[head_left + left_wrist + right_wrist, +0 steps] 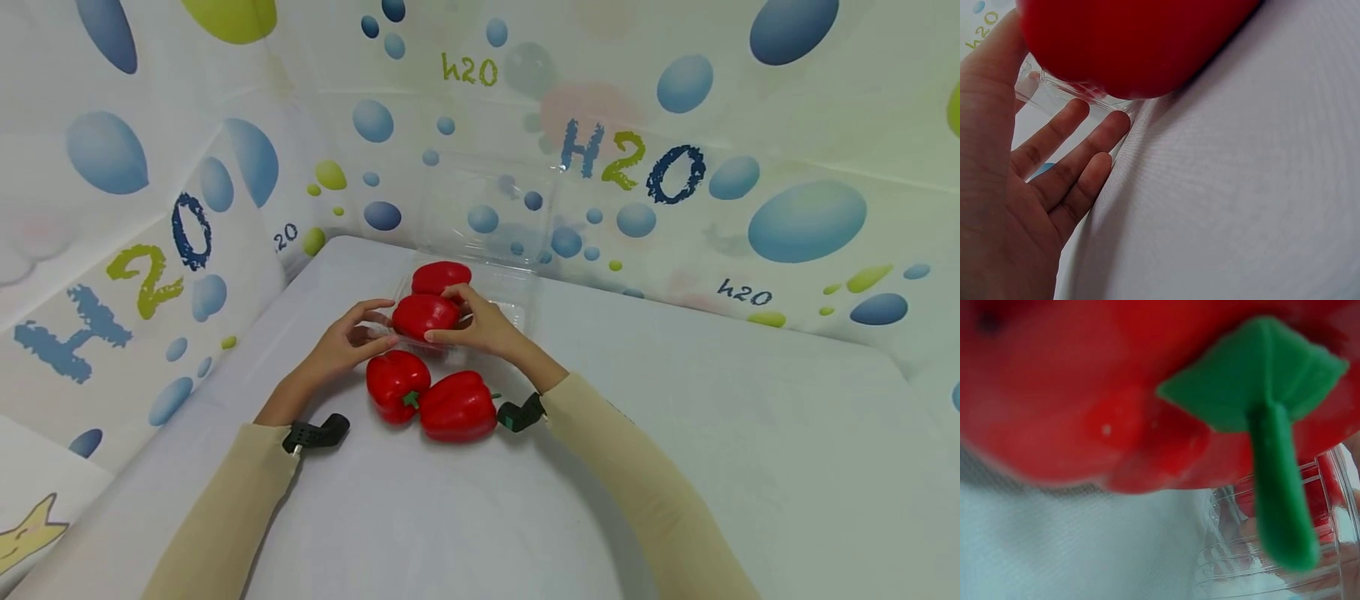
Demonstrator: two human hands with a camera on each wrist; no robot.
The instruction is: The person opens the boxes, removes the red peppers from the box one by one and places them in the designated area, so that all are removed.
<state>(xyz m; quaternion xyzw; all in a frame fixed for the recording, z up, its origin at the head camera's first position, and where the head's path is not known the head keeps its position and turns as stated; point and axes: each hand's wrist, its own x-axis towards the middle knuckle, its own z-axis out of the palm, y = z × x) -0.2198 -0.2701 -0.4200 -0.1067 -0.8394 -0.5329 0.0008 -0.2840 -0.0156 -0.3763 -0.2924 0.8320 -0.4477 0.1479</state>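
Observation:
A red bell pepper (pixel 424 317) sits at the front of a clear plastic container (pixel 525 292), between thumb and fingers of my right hand (pixel 483 323), which grips it from the right. Behind it in the container lies another red pepper (pixel 441 277). My left hand (pixel 341 342) holds the container's front left corner, thumb in front and index finger at the side; its other fingers (pixel 1079 147) reach loosely along the plastic in the left wrist view. Two more red peppers, one on the left (pixel 396 385) and one on the right (pixel 459 408), lie on the table before the container.
The container's clear lid (pixel 487 208) stands raised at the back, against a patterned wall sheet (pixel 637 100). A white cloth covers the table (pixel 712 433). The right-hand loose pepper's green stem (pixel 1282 487) fills much of the right wrist view.

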